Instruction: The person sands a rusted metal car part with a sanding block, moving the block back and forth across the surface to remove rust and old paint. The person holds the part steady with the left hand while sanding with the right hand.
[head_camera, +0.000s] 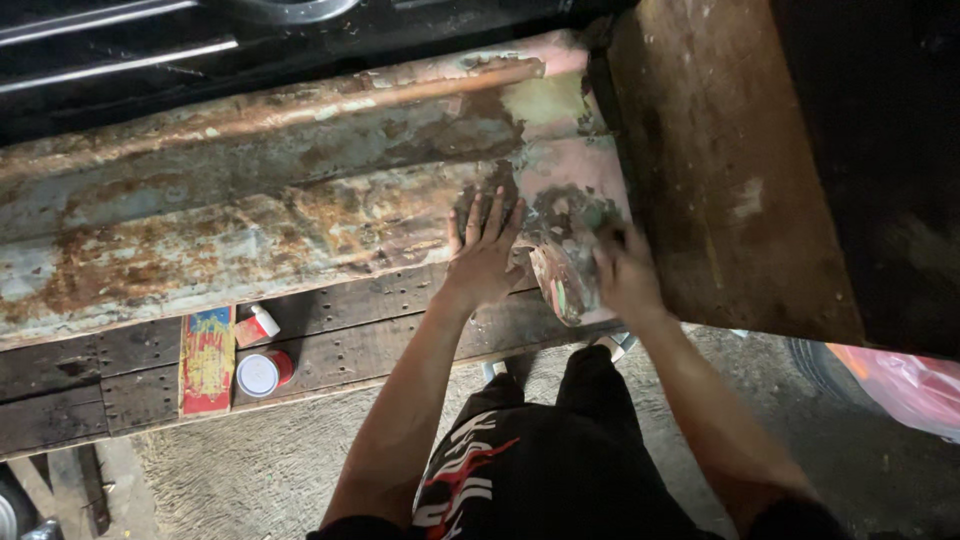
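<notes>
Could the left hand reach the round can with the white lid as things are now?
Probably yes. The left hand lies flat on the rusty panel, holding nothing, and the can stands in the open on the wooden board with nothing between them.

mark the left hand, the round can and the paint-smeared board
left hand (485, 250), head view, on the back of the hand.
round can (262, 373), head view, on its white lid.
paint-smeared board (207, 360), head view, on the middle of its top face.

Two bare hands, left hand (484, 250) and right hand (625, 272), one rusted metal panel (250, 220) across the upper left, one round can (264, 373), one small tube (257, 327), one paint-smeared board (207, 362) at lower left, one pink bag (905, 385) at right
</notes>
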